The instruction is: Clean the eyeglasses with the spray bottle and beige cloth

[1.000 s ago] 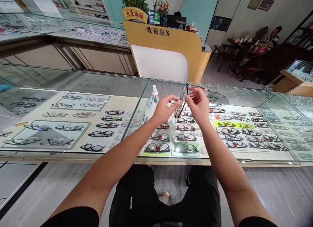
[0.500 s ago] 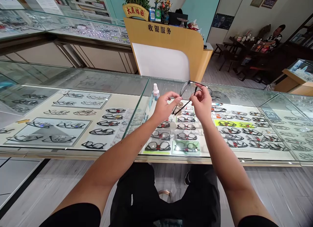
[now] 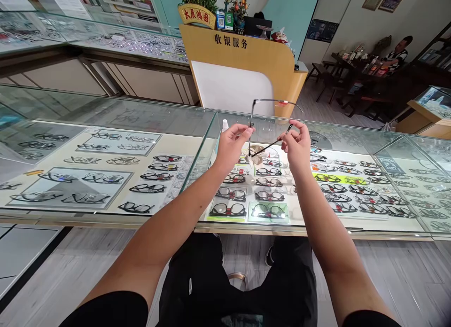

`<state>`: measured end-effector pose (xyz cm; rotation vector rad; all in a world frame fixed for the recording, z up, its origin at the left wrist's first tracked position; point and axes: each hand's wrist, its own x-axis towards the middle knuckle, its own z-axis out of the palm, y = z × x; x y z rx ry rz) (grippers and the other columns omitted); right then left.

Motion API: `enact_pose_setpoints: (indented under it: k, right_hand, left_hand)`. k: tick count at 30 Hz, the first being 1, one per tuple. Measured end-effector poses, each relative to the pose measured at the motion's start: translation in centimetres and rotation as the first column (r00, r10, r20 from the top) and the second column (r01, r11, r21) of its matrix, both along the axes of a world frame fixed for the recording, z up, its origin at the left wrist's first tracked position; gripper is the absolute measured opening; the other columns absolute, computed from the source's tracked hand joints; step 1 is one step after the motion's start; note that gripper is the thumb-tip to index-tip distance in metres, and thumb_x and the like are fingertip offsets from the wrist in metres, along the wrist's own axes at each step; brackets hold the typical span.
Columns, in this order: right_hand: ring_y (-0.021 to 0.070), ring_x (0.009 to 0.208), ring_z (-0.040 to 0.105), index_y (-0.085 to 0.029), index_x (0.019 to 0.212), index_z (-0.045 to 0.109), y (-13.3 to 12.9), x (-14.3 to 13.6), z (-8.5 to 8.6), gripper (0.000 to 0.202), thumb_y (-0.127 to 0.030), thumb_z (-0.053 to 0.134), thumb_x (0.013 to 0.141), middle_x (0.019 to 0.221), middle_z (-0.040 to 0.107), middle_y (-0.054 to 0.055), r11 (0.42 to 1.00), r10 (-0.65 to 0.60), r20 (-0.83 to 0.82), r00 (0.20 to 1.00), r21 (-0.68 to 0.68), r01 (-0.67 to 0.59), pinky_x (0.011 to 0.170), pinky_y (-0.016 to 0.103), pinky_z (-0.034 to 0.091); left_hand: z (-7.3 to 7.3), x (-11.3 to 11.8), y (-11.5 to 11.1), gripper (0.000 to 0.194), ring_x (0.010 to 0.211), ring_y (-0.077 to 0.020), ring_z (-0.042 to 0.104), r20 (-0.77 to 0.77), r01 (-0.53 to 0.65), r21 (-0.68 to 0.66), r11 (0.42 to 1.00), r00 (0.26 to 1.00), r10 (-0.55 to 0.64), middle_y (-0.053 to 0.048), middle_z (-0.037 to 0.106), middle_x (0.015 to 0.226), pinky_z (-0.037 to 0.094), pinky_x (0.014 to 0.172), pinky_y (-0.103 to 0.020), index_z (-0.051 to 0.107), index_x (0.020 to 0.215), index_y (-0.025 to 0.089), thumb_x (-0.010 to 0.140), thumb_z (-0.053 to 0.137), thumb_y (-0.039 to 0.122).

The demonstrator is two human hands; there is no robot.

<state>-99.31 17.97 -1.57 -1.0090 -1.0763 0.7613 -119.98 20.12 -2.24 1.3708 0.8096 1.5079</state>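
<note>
A pair of eyeglasses with a thin dark frame is held up over the glass counter, its front facing away from me. Its left temple is pinched between the thumb and fingers of my left hand. My right hand grips the other dark temple, which slants down and left so that the two tips come close together. Just behind my left hand is a white spray bottle, its lower part hidden. A crumpled beige cloth lies beneath the temple tips.
The glass display case in front of me holds rows of eyeglasses. Beyond it stand a wooden cashier desk and another display case. A person sits at a dark table in the back right.
The eyeglasses have turned and their front has risen above my hands. My hands have moved slightly apart, and the left one now covers part of the spray bottle.
</note>
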Motion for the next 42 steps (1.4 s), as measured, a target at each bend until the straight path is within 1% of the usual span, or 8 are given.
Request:
enact_pose_setpoints:
  k: [9, 13, 16, 18, 20, 27, 36, 42]
  right_hand:
    - [0.009, 0.051, 0.047, -0.029, 0.119, 0.048, 0.4, 0.9, -0.3, 0.061, -0.032, 0.083, 0.069, 0.083, 0.074, -0.007, 0.983, -0.031, -0.158, 0.987, -0.185, 0.001, 0.049, 0.025, 0.034]
    - [0.0119, 0.058, 0.053, -0.028, 0.125, 0.05, 0.7, 1.1, -1.0, 0.058, -0.032, 0.079, 0.074, 0.085, 0.072, -0.005, 0.987, -0.02, 0.002, 1.0, -0.162, 0.02, 0.055, 0.027, 0.043]
    - [0.0184, 0.079, 0.064, -0.027, 0.125, 0.056, 0.1, 0.8, -0.8, 0.047, -0.035, 0.074, 0.083, 0.104, 0.073, 0.004, 0.976, -0.212, 0.261, 0.942, 0.012, 0.217, 0.073, 0.036, 0.056]
    - [0.0269, 0.105, 0.067, -0.027, 0.128, 0.06, -1.0, 0.2, -0.2, 0.042, -0.038, 0.071, 0.089, 0.123, 0.068, 0.011, 0.89, -0.453, 0.412, 0.79, 0.257, 0.377, 0.092, 0.048, 0.058]
    - [0.0341, 0.125, 0.063, -0.027, 0.131, 0.063, -2.2, -0.7, 0.5, 0.041, -0.04, 0.069, 0.094, 0.132, 0.065, 0.015, 0.812, -0.575, 0.509, 0.641, 0.447, 0.375, 0.108, 0.058, 0.051]
    - [0.0353, 0.131, 0.064, -0.025, 0.134, 0.066, -2.8, -3.3, -0.2, 0.041, -0.04, 0.07, 0.097, 0.137, 0.072, 0.015, 0.956, -0.201, 0.752, 0.628, 0.291, -0.042, 0.116, 0.058, 0.048]
    - [0.0316, 0.118, 0.067, -0.025, 0.124, 0.071, -2.6, -3.3, -0.6, 0.029, -0.042, 0.067, 0.101, 0.125, 0.074, 0.013, 0.969, -0.141, 0.727, 0.672, 0.239, -0.056, 0.107, 0.051, 0.054]
    - [0.0322, 0.122, 0.065, -0.022, 0.125, 0.075, -2.6, -2.9, -0.1, 0.03, -0.038, 0.063, 0.103, 0.123, 0.069, 0.013, 0.976, -0.157, 0.749, 0.643, 0.217, -0.014, 0.111, 0.05, 0.052]
  left_hand:
    - [0.2, -1.7, 2.3, 0.035, 0.118, -0.0223, 0.072, 0.136, -0.161, -0.133, 0.978, 0.974, 0.179, -0.007, 0.082, 0.118, 0.057, 0.096, -0.034, 0.077, 0.094, 0.025, 0.083, 0.09, 0.055]
    - [0.0, -1.6, 2.4, 0.038, 0.108, -0.02, 0.071, 0.075, -0.181, -0.075, 0.981, 0.98, 0.186, -0.006, 0.081, 0.115, 0.055, 0.091, -0.033, 0.077, 0.095, 0.025, 0.085, 0.087, 0.059]
    - [-0.1, -1.5, 2.3, 0.037, 0.099, -0.0178, 0.067, 0.051, -0.186, -0.034, 0.982, 0.981, 0.188, -0.004, 0.078, 0.105, 0.054, 0.091, -0.032, 0.078, 0.096, 0.025, 0.084, 0.087, 0.059]
    - [-0.1, -1.3, 2.0, 0.034, 0.094, -0.017, 0.064, 0.02, -0.195, 0.009, 0.981, 0.981, 0.195, -0.003, 0.074, 0.099, 0.053, 0.089, -0.032, 0.079, 0.096, 0.025, 0.085, 0.086, 0.056]
    - [0.0, -1.1, 1.5, 0.028, 0.088, -0.0167, 0.06, -0.04, -0.198, 0.073, 0.977, 0.979, 0.202, -0.002, 0.068, 0.093, 0.051, 0.087, -0.032, 0.08, 0.094, 0.025, 0.086, 0.086, 0.052]
    - [0.0, 0.3, -0.4, 0.03, 0.079, -0.0173, 0.052, -0.175, -0.036, 0.128, 0.991, 0.983, 0.058, -0.001, 0.06, 0.081, 0.049, 0.082, -0.035, 0.083, 0.085, 0.026, 0.082, 0.088, 0.056]
    - [0.0, 0.3, -0.3, 0.041, 0.082, -0.0184, 0.061, -0.119, 0.14, 0.015, 0.99, 0.983, -0.137, -0.005, 0.074, 0.092, 0.051, 0.078, -0.034, 0.086, 0.093, 0.024, 0.079, 0.089, 0.063]
    - [0.3, -0.5, -0.5, 0.03, 0.086, -0.0209, 0.061, -0.323, -0.019, 0.222, 0.975, 0.942, 0.091, -0.005, 0.069, 0.091, 0.051, 0.084, -0.036, 0.087, 0.107, 0.028, 0.094, 0.078, 0.054]
